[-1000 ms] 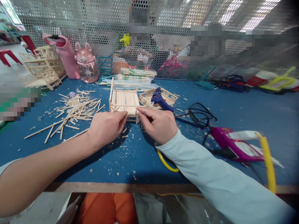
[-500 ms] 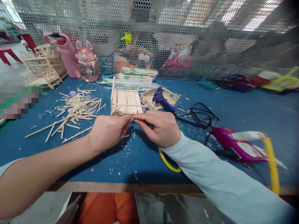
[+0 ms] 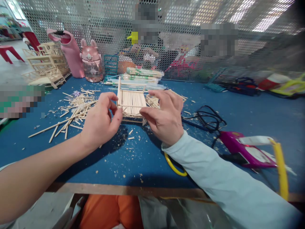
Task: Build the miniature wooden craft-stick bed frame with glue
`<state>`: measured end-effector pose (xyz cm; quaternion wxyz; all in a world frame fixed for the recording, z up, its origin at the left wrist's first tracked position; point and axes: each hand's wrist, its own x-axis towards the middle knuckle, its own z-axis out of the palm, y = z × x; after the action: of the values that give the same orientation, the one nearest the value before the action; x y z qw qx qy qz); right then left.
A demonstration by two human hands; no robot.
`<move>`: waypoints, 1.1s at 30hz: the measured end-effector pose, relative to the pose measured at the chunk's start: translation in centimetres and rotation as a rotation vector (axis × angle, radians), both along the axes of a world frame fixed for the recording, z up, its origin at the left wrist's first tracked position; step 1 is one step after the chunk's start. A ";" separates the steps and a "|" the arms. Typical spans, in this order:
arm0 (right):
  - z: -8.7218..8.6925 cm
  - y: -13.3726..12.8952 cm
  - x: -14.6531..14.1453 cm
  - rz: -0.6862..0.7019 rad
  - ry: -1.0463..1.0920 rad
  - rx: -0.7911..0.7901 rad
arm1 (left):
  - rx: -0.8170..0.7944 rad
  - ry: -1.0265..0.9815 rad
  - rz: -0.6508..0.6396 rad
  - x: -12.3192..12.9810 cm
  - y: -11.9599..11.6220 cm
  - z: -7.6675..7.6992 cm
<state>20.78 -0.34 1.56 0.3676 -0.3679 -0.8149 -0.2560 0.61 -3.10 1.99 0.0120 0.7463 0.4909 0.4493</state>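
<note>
A small model of pale wooden sticks (image 3: 132,101), with a slatted floor, low rails and a taller post at its left, stands on the blue table between my hands. My left hand (image 3: 101,116) is at its left front corner, thumb and fingers apart. On its right side, my right hand (image 3: 164,116) has fingers spread, with the thumb near the front right corner. Whether either thumb touches the model I cannot tell. Behind my right hand, a second stick piece (image 3: 176,94) is partly covered. The blue glue gun is mostly hidden there too.
Loose sticks and scraps (image 3: 71,119) are heaped at left. Behind stand a larger stick model (image 3: 46,65), a pink bottle (image 3: 72,57), a clear bottle (image 3: 92,68) and bagged sticks (image 3: 143,74). At right are a black cable (image 3: 207,117), a purple tool (image 3: 238,148) and a yellow handle (image 3: 175,167).
My hands were pinched together in front of the model; they have parted, opened and moved to its two sides. The right hand now covers most of the blue glue gun.
</note>
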 end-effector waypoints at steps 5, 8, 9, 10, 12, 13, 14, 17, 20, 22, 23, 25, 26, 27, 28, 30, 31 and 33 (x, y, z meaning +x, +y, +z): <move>-0.3 0.1 0.0 -0.006 -0.012 -0.005 | 0.026 -0.060 -0.025 0.0 0.1 0.0; -0.4 0.2 0.0 -0.012 -0.018 -0.009 | 0.016 -0.048 -0.033 0.0 0.1 0.0; -0.4 0.2 0.0 -0.012 -0.021 -0.015 | 0.014 -0.042 -0.032 0.0 0.1 -0.1; -0.4 0.2 0.0 -0.012 -0.023 -0.020 | 0.012 -0.032 -0.028 0.0 0.1 -0.1; -0.5 0.3 0.1 -0.007 -0.025 -0.024 | 0.011 -0.005 -0.023 0.1 0.1 -0.1; -0.5 0.4 0.1 -0.003 -0.024 -0.025 | 0.009 0.013 -0.025 0.1 0.0 -0.1; -0.6 0.4 0.1 0.000 -0.022 -0.026 | 0.006 0.031 -0.029 0.2 -0.1 -0.1; -0.5 0.4 0.3 0.018 -0.021 -0.035 | -0.002 0.094 -0.048 0.3 -0.3 -0.3; -0.1 -0.1 0.5 0.054 0.007 -0.028 | -0.011 0.159 -0.052 0.5 -0.4 -0.6; 0.3 -0.5 0.8 0.061 0.077 -0.013 | -0.028 0.190 -0.049 0.5 -0.5 -0.7; 0.5 -0.8 0.9 0.049 0.112 -0.013 | -0.036 0.204 -0.048 0.6 -0.5 -0.8; 0.8 -1.2 1.1 0.016 0.154 -0.025 | -0.049 0.230 -0.047 0.7 -0.6 -0.9; 1.0 -1.4 1.1 0.005 0.164 -0.031 | -0.051 0.243 -0.047 0.7 -0.6 -0.9; 1.0 -1.5 1.2 0.008 0.167 -0.036 | -0.048 0.253 -0.046 0.8 -0.6 -0.9; 1.0 -1.6 1.2 0.025 0.165 -0.042 | -0.050 0.263 -0.042 0.8 -0.6 -0.9; 0.8 -1.6 1.3 0.094 0.132 -0.070 | -0.064 0.277 -0.028 0.9 -0.6 -0.7; 0.6 -1.5 1.3 0.129 0.090 -0.096 | -0.077 0.283 -0.020 0.9 -0.6 -0.7; 0.1 -1.4 1.2 0.161 -0.032 -0.132 | -0.107 0.300 -0.009 0.9 -0.6 -0.6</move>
<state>21.94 -1.73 1.64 0.3489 -0.3205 -0.8627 -0.1770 1.50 -3.68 1.37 -0.0196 0.8055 0.5070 0.3060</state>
